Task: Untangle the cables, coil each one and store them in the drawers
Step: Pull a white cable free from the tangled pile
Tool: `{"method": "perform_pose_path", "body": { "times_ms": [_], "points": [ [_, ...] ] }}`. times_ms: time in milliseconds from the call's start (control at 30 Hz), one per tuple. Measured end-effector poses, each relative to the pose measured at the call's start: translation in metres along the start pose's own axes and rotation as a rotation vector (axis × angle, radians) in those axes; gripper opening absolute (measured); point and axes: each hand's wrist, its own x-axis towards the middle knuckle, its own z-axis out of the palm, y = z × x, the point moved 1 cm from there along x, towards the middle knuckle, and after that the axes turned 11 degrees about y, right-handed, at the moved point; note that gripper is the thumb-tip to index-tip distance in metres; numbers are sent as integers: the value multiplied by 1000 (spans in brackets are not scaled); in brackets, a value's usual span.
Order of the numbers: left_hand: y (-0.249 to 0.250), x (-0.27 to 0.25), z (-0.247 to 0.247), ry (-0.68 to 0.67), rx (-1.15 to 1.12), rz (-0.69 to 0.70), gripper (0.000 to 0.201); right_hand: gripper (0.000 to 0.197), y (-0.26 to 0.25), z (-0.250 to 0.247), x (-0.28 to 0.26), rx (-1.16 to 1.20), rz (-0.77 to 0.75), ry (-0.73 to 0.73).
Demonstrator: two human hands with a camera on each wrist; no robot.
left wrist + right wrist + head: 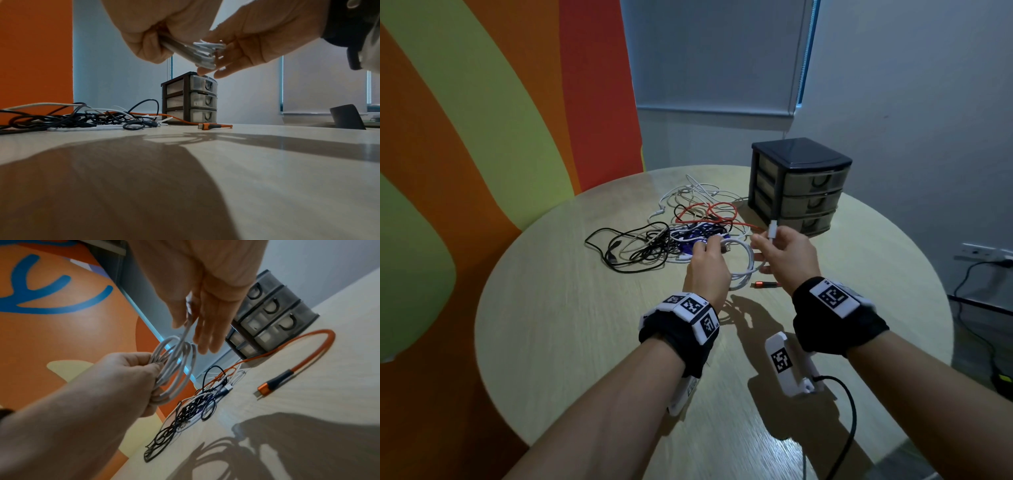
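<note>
My left hand (707, 255) grips a coil of white cable (743, 263) held above the round table; the same coil (174, 368) shows in the right wrist view, and its loops (197, 53) in the left wrist view. My right hand (779, 245) pinches the white cable's free end, whose plug (773, 229) sticks up between thumb and fingers. Behind the hands lies a tangle of black, white and red cables (674, 233). A red cable's plug (765, 284) lies on the table under the hands. The small three-drawer unit (799, 186) stands behind, with its drawers closed.
The round wooden table (585, 325) carries everything. A striped orange and green wall (482, 120) stands at the left, a window blind (715, 58) behind. A black cord (842, 421) hangs from my right wrist device. A wall socket with a black lead (983, 260) is at the right.
</note>
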Motion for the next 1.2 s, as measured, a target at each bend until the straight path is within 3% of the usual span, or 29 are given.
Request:
{"method": "perform_pose_path", "body": {
  "times_ms": [133,300,367,533,633,733,967,1100,1200],
  "points": [
    [-1,1,0,28,-24,-1,33,17,-4,2,-6,64,50,-124],
    [-1,1,-1,65,-50,-26,31,38,-11,1,-12,105,200,-465],
    [-1,1,-1,74,-51,-37,30,46,-13,-2,-14,122,218,-530],
    [-1,0,-3,109,-90,-26,31,46,-13,-7,-12,231,213,-474],
    [0,0,-4,113,-116,-35,31,31,-11,-11,-11,233,190,-439],
    [0,0,-6,112,-120,-45,32,19,-10,-13,-11,279,267,-498],
    [2,-1,-8,112,-138,-101,31,51,-9,-14,-9,480,418,-587],
    [3,-2,-9,118,-149,-113,32,26,-11,-10,-12,483,374,-457],
    [5,-3,-11,125,-159,-91,32,26,-10,-8,-14,456,382,-368]
  ]
}}
